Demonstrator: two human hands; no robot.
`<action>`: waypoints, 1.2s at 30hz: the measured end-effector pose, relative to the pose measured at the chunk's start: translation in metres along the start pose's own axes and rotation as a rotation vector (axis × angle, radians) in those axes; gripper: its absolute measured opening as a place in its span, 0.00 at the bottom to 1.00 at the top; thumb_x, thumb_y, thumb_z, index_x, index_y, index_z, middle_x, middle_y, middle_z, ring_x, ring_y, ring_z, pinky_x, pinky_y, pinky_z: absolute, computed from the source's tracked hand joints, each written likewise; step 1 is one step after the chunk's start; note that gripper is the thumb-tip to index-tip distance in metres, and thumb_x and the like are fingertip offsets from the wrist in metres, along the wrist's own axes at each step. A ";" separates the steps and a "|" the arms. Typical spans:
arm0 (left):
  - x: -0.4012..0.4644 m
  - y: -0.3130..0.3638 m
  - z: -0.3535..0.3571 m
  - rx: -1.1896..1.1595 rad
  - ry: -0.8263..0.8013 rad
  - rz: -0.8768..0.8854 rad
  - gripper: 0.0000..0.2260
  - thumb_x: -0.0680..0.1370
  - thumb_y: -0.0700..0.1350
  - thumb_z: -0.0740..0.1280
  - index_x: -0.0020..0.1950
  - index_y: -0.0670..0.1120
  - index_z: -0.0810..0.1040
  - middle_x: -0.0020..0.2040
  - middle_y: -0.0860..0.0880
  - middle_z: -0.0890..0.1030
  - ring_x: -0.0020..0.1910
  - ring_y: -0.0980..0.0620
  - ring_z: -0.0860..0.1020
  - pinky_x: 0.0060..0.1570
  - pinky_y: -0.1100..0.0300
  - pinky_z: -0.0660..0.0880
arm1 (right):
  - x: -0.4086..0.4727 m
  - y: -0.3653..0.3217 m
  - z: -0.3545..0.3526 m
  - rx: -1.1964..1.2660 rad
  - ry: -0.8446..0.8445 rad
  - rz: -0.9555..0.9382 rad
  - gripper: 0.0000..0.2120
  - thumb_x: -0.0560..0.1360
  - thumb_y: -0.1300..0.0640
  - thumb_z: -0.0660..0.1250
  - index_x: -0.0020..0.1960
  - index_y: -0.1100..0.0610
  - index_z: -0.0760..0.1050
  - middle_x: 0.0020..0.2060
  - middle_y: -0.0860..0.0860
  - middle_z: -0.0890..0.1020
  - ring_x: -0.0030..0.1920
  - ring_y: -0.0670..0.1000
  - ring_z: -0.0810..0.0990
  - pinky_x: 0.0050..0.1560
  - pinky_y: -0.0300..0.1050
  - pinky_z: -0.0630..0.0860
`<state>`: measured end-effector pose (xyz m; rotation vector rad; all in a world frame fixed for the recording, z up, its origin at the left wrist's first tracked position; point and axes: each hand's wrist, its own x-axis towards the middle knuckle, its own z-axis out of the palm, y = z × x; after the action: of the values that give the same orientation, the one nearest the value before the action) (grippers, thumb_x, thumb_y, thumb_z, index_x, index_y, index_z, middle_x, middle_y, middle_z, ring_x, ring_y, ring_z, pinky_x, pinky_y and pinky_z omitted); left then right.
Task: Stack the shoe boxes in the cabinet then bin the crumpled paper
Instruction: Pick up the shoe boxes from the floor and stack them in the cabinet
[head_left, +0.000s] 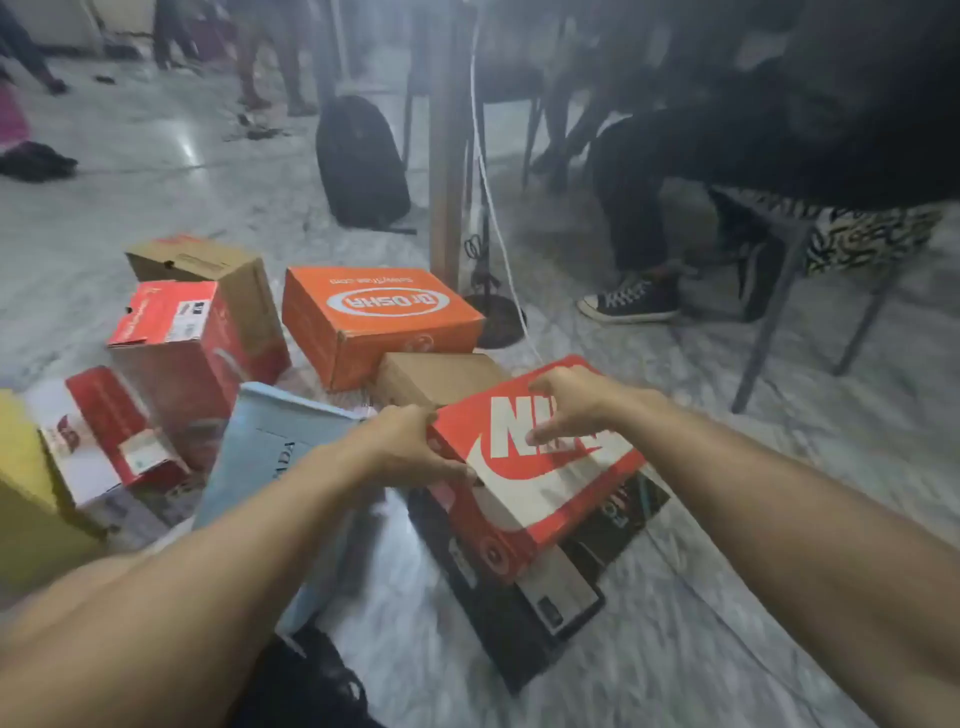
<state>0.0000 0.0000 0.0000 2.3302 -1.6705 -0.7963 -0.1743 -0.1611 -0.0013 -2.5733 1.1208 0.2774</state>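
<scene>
We grip the red Nike box (530, 467) with left hand (410, 447) at its near-left edge; right hand (569, 402) fingers curled over its lid, atop the black box (524, 618).

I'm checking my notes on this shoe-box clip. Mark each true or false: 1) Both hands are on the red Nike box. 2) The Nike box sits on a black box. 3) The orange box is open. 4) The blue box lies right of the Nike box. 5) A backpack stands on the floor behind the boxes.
1) True: the left hand grips the Nike box at its edge, the right hand is on its lid.
2) True: it rests on the black box.
3) False: the orange box is closed.
4) False: the blue box is to its left.
5) True: backpack.
</scene>
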 end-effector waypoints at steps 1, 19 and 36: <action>0.004 0.007 0.010 -0.043 0.000 0.008 0.30 0.63 0.65 0.74 0.60 0.52 0.77 0.58 0.52 0.81 0.54 0.50 0.79 0.56 0.53 0.77 | -0.003 0.011 0.002 0.017 0.012 0.043 0.32 0.67 0.45 0.77 0.67 0.56 0.73 0.62 0.52 0.79 0.61 0.54 0.78 0.59 0.52 0.76; 0.014 0.081 0.121 -0.519 0.158 -0.333 0.64 0.67 0.54 0.78 0.71 0.47 0.22 0.76 0.42 0.29 0.78 0.41 0.42 0.73 0.48 0.55 | 0.017 0.162 0.060 0.666 0.101 0.432 0.29 0.69 0.49 0.76 0.67 0.50 0.69 0.57 0.46 0.78 0.52 0.50 0.75 0.44 0.42 0.70; -0.029 0.018 -0.020 -0.610 0.254 -0.132 0.52 0.49 0.61 0.83 0.67 0.58 0.62 0.59 0.52 0.76 0.56 0.51 0.77 0.51 0.55 0.79 | -0.032 0.067 -0.074 0.550 0.405 0.144 0.39 0.64 0.40 0.77 0.69 0.56 0.73 0.65 0.51 0.78 0.61 0.53 0.77 0.58 0.50 0.75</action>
<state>-0.0114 0.0167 0.0341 2.0101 -0.9968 -0.8412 -0.2416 -0.2095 0.0631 -2.1014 1.2958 -0.4810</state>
